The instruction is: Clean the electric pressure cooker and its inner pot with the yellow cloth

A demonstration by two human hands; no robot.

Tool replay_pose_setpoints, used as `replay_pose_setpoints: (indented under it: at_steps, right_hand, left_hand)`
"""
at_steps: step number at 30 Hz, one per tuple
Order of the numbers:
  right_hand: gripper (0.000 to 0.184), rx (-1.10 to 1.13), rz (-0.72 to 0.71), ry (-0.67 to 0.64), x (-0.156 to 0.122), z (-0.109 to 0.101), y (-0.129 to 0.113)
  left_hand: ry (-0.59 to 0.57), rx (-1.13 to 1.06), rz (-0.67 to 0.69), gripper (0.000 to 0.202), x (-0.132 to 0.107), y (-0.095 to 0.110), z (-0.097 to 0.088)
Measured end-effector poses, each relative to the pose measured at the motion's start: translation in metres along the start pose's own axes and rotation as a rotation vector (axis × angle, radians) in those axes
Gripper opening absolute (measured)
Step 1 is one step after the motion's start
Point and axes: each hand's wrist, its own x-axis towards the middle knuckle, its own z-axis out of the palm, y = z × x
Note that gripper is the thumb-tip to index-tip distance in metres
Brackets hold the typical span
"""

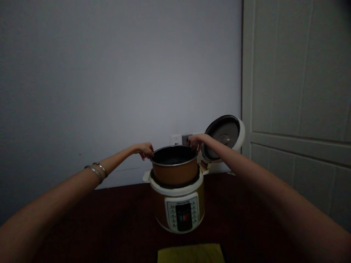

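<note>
An inner pot (174, 173) with an orange-brown outside and a dark inside is partly raised out of an electric pressure cooker (161, 212). My left hand (145, 150) pinches the pot's rim on the left side. On the right, my right hand (196, 141) grips the rim, with fingertips reaching over the inside. The cooker's round lid (225, 136) stands tilted open at the back right, behind my right forearm. A control panel with buttons and a dark display faces me. The pot's lower part is hidden inside the cooker.
The cooker stands on a dark red surface (123, 219). A yellow flat thing (191, 253) lies at the near edge. Behind are a pale wall (123, 80) and a wall socket (176, 139) with a grey plug (185, 138). A panelled door (298, 87) is at right.
</note>
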Motion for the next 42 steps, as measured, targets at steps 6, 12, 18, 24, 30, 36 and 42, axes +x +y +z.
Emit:
replay_pose_setpoints:
  at_steps: [6,12,18,24,30,36,42]
  right_hand:
    - [0.043,-0.056,0.035,0.144,-0.016,-0.041,-0.012]
    - [0.053,-0.078,0.017,0.232,-0.046,-0.082,-0.023]
    - [0.046,-0.092,0.02,0.286,-0.08,-0.115,-0.039]
    - [0.033,-0.054,0.004,0.3,-0.104,-0.131,-0.053]
    - [0.025,-0.085,-0.055,0.292,-0.101,-0.128,-0.074]
    - [0.024,-0.127,-0.151,0.265,-0.079,-0.114,-0.125]
    - [0.034,-0.14,-0.308,0.205,-0.039,-0.09,-0.187]
  left_hand:
    - [0.046,-0.049,0.056,0.038,-0.009,0.006,-0.036]
    - [0.098,-0.067,0.115,0.042,-0.022,0.017,-0.08]
    - [0.164,-0.059,0.109,0.042,-0.039,0.032,-0.125]
    - [0.284,-0.054,0.02,0.037,-0.055,0.043,-0.15]
    - [0.33,-0.079,-0.048,0.032,-0.072,0.031,-0.156]
    - [0.326,-0.056,-0.134,0.031,-0.099,-0.01,-0.164]
    - [0.391,-0.051,-0.308,0.023,-0.14,-0.064,-0.166]
